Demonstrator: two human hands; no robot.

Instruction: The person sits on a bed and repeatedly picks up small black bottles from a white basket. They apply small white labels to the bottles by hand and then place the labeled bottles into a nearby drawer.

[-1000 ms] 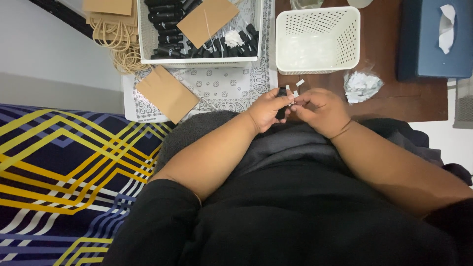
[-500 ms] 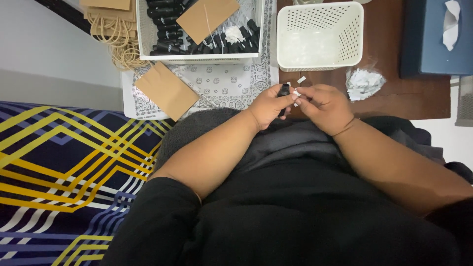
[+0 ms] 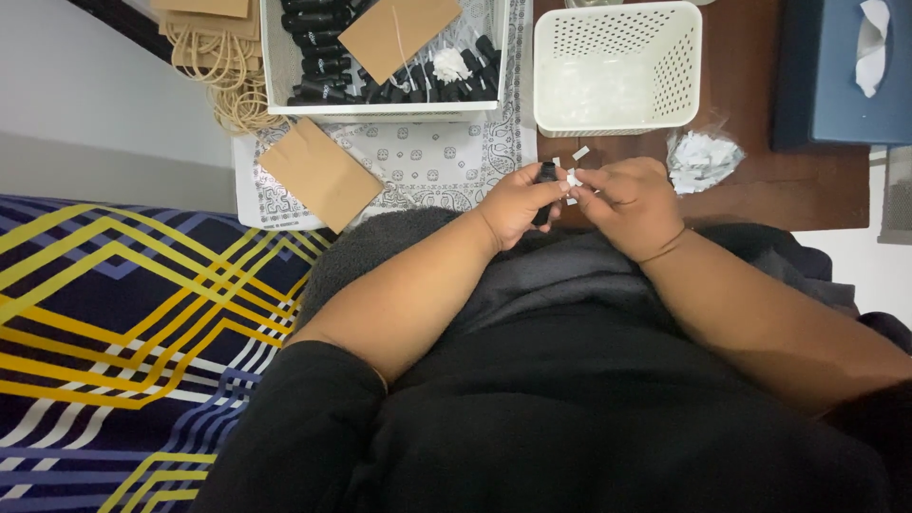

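Left hand (image 3: 513, 204) clenched round black tube (image 3: 545, 180); right hand (image 3: 632, 199) pinching white label (image 3: 574, 178) against it. Both at frame centre, white basket (image 3: 617, 66) at 12 o'clock, crumpled paper (image 3: 703, 157) at 2.

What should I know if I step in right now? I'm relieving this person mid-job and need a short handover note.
Left hand: holds a small black tube upright at the table edge.
Right hand: pinches a small white sticker against the tube.
More black tubes lie in the white tray, with a brown tag on top. The white basket sits behind the hands; crumpled white scraps lie beside it.
Done: cannot tell how many tubes are finished.
Left: the sticker looks not yet fully pressed on.
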